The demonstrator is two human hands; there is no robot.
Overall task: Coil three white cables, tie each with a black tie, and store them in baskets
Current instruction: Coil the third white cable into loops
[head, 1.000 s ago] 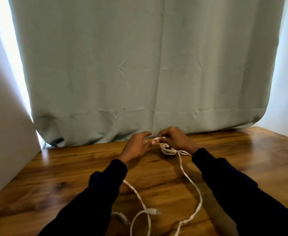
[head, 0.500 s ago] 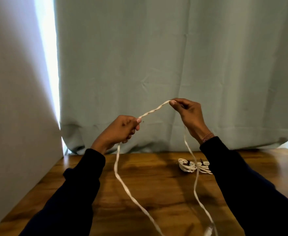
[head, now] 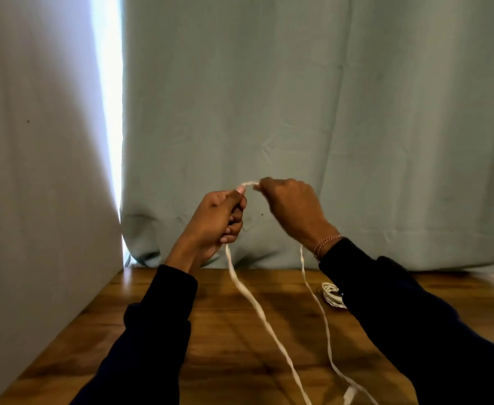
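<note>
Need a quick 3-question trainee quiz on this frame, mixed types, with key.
1. True or false: both hands hold the loose white cable above the wooden table.
2. Where does the coiled cable lie? A) on the table by the right sleeve B) in the left hand C) hanging on the curtain
3. Fill in: a short span of cable bridges the left hand and the ___ hand.

Key:
1. true
2. A
3. right; the right hand pinches that span.

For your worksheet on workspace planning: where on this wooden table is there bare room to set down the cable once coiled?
Bare wood lies between the left sleeve and the wall. The middle is crossed by the hanging cable; the coiled bundle crowds the right sleeve.
</note>
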